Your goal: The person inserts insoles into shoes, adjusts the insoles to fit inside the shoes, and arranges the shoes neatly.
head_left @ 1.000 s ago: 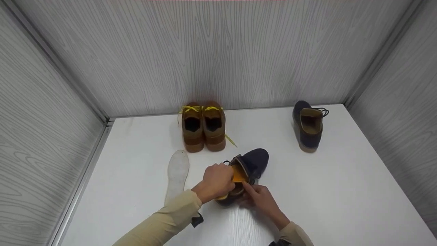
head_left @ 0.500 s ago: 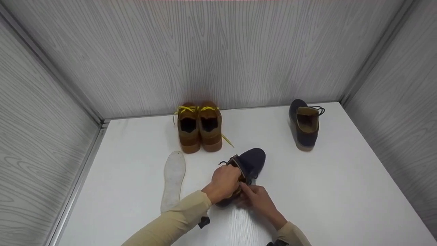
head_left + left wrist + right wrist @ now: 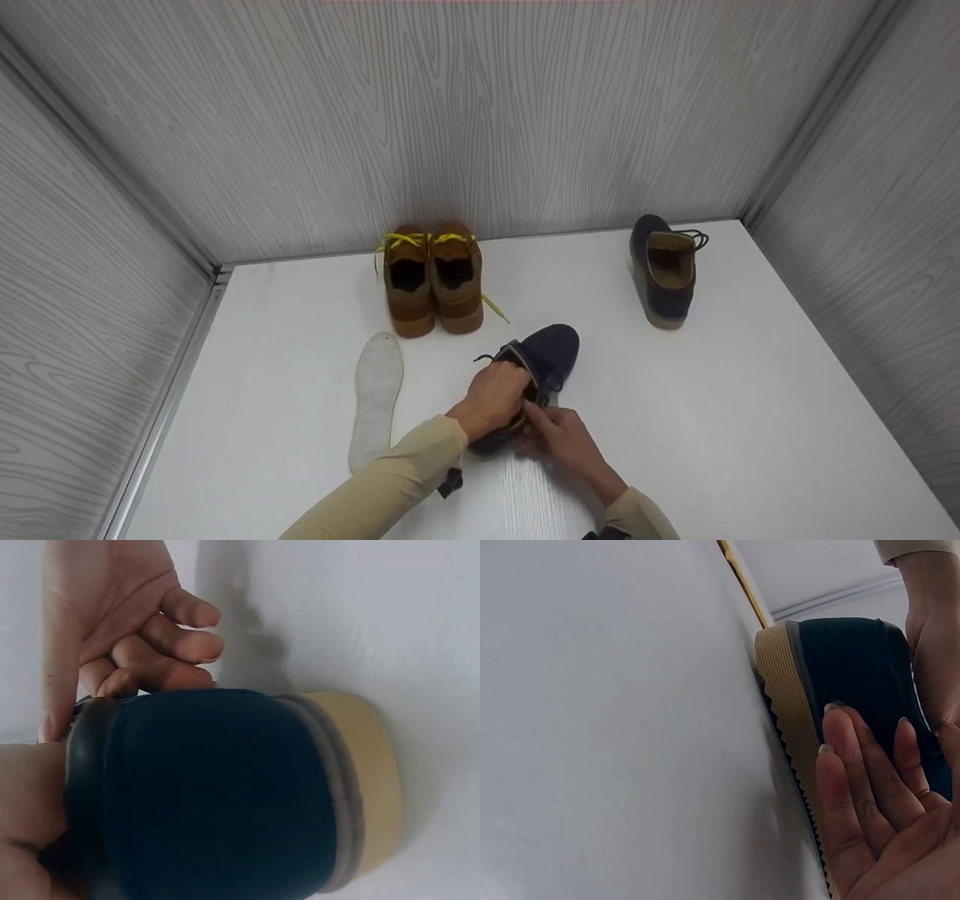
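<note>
A navy lace-up shoe (image 3: 553, 351) lies with its toe pointing up and to the right in the head view. My left hand (image 3: 496, 391) reaches into its opening, so the fingertips are hidden. No orange insole shows now. At the shoe's near right side, my right hand (image 3: 566, 439) pinches the collar, with the thumb over the rim. The left wrist view shows the shoe's blue heel (image 3: 217, 795) and tan sole, with the right hand (image 3: 120, 607) beyond. In the right wrist view, the right fingers (image 3: 844, 757) lie along the shoe's side.
A pale insole (image 3: 377, 397) lies left of the shoe, partly under the left sleeve. Two brown shoes (image 3: 433, 292) with yellow laces stand side by side against the back panel. Another navy shoe (image 3: 664, 277) stands at the back right of the white table (image 3: 720, 420).
The left hand has moved right and down into the shoe. The orange insole it held a second ago has gone out of sight there. The right hand keeps its place on the collar.
</note>
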`<state>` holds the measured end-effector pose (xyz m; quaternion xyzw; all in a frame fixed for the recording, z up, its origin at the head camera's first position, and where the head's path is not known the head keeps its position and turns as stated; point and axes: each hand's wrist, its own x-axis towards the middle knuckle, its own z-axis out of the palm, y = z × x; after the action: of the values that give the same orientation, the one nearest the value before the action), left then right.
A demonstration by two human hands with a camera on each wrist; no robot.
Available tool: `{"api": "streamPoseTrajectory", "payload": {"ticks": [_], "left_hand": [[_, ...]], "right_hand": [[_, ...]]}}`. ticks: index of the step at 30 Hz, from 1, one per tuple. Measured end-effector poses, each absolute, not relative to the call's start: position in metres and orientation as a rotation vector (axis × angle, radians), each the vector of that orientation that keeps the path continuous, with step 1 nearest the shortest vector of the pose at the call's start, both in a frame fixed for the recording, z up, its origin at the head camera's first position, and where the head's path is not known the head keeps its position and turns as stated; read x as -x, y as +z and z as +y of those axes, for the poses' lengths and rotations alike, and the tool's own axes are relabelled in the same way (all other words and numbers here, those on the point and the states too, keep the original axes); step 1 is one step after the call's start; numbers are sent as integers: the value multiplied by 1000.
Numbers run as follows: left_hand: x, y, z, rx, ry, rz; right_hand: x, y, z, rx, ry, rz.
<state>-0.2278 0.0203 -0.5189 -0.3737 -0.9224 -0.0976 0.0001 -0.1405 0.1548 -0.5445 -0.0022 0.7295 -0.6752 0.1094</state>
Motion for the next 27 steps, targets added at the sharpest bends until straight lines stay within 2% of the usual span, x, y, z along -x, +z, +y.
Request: {"api": "streamPoseTrajectory", "payload": {"ticks": [13, 21, 27], "left_hand": [[230, -525, 21, 1145, -256, -2932], [221, -508, 5, 1295, -233, -2968], [213, -502, -2, 1315, -214, -2980]], "right_hand": [[140, -544, 152, -48, -2008, 2092], [139, -545, 150, -59, -2001, 2063], [139, -546, 152, -61, -2017, 2057]]}}
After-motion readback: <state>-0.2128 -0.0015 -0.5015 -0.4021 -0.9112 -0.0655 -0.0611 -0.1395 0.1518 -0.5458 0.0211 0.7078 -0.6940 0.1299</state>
